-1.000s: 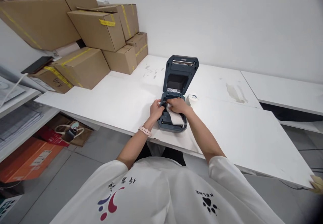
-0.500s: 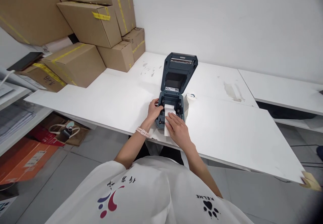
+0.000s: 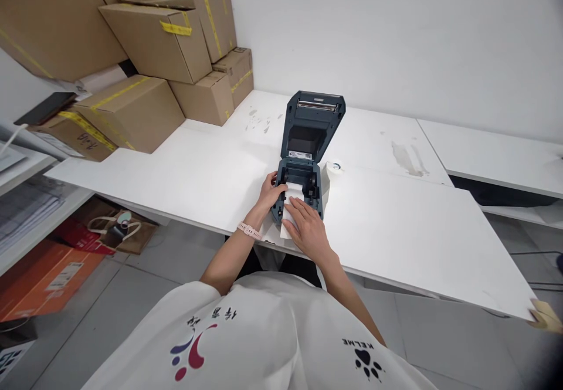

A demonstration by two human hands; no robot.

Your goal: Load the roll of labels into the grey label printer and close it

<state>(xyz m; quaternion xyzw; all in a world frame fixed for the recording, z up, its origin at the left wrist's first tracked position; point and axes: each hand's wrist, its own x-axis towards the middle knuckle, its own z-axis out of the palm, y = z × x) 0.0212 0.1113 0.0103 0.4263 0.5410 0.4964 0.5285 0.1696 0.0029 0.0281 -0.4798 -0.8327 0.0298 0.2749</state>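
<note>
A dark blue-grey label printer [image 3: 313, 126] stands on the white table with its lid raised. White label paper [image 3: 294, 190] lies inside its open base and runs out over the front edge. My left hand [image 3: 269, 193] grips the printer's left wall, fingers outside and thumb over the inner edge by the paper. Flat on the label paper lies my right hand [image 3: 310, 229], its fingers stretched out and covering part of the strip and the base. Just right of the printer is a small white roll [image 3: 335, 168], partly unwound.
Taped cardboard boxes [image 3: 132, 114] are stacked at the table's left end and back. The white table [image 3: 396, 231] extends right to a corner with a tan piece [image 3: 545, 315]. An orange box [image 3: 53, 278] and bags sit below at the left.
The front end of the label paper has shifted slightly left, and my right hand with it. My left thumb has moved a little toward the paper. The lid stays raised.
</note>
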